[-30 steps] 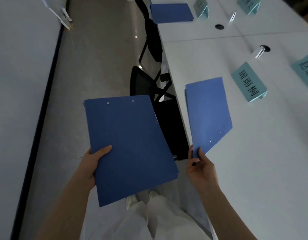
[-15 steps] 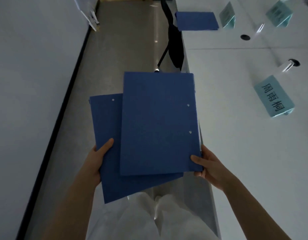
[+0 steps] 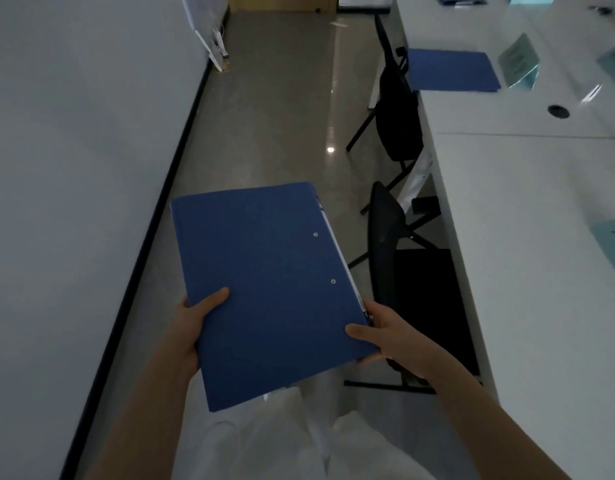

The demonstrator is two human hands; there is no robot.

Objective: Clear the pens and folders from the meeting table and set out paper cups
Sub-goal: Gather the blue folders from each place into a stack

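Note:
I hold a stack of blue folders [image 3: 264, 282] in front of me over the aisle floor, squared up one on top of the other. My left hand [image 3: 195, 323] grips the stack's near left edge, thumb on top. My right hand [image 3: 385, 337] grips the near right corner, thumb on the cover. Another blue folder [image 3: 451, 71] lies on the white meeting table [image 3: 524, 237] further ahead on the right. A pen [image 3: 591, 95] lies beyond it, blurred. No paper cups are in view.
Teal name cards [image 3: 519, 62] stand on the table, one [image 3: 614, 244] at the right edge. Two black chairs [image 3: 399, 112] [image 3: 385, 230] are tucked along the table's left side. A white wall with a dark skirting runs along the left of the aisle.
The folder taken from the table has been slid onto the one in my left hand and lined up with it. My view has moved forward along the aisle.

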